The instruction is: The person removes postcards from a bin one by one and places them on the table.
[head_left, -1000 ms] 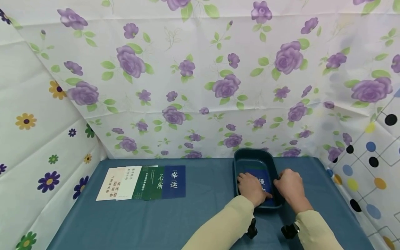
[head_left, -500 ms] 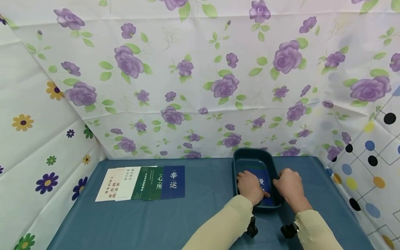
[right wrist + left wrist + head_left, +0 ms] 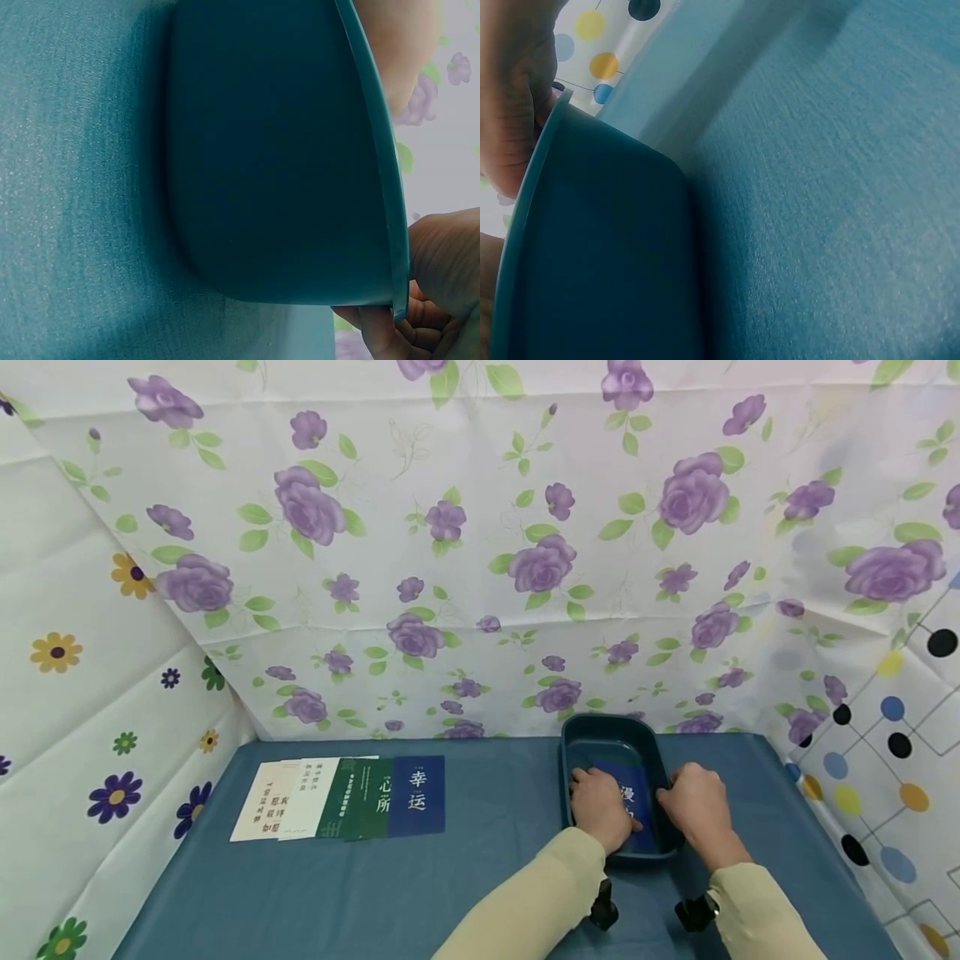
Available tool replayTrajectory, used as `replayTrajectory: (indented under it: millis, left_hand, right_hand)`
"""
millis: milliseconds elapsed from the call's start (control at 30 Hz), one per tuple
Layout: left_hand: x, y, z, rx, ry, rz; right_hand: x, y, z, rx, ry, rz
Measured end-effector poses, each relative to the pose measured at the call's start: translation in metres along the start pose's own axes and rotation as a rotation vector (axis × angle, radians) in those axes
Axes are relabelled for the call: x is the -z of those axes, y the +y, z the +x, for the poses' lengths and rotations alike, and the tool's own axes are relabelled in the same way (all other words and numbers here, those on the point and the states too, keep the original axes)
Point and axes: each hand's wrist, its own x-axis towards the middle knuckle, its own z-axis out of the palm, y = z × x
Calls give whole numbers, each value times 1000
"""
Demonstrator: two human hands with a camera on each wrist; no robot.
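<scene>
In the head view, a dark teal plastic tray (image 3: 567, 752) stands at the right of the table. My left hand (image 3: 603, 810) reaches inside it and holds a blue card with white characters (image 3: 628, 777), fingers on the left and thumb near the lower right. The palm hides part of the card. My right hand (image 3: 693, 806) grips the tray's right rim. Up close in the right wrist view, fingers of the right hand (image 3: 442, 277) curl round the rim of the tray (image 3: 285, 165). The left wrist view shows the tray's outer wall (image 3: 615, 240).
At the left of the table several overlapping cards lie in a row: a cream one (image 3: 255, 802), a white one (image 3: 307, 810), green ones (image 3: 360, 814) and a blue one (image 3: 420, 797). A floral curtain (image 3: 480, 568) stands behind the blue cloth-covered table (image 3: 337, 893).
The blue card and my left hand's thumb have shifted slightly inside the tray, leftward and away from me. The right hand keeps its grip on the rim.
</scene>
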Motion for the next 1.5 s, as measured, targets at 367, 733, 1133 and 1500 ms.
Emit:
replayTrajectory:
  millis: [367, 733, 1133, 1500]
  left_hand:
    - [6, -5, 2, -34, 62, -162]
    - [21, -10, -3, -187, 45, -218]
    - [33, -21, -11, -191, -44, -544]
    - [42, -31, -11, -230, 5, -719]
  right_hand:
    - [0, -1, 1, 13, 26, -14]
    - [1, -3, 2, -13, 8, -17]
    - [0, -1, -1, 7, 4, -14]
    - [-2, -1, 0, 6, 19, -29]
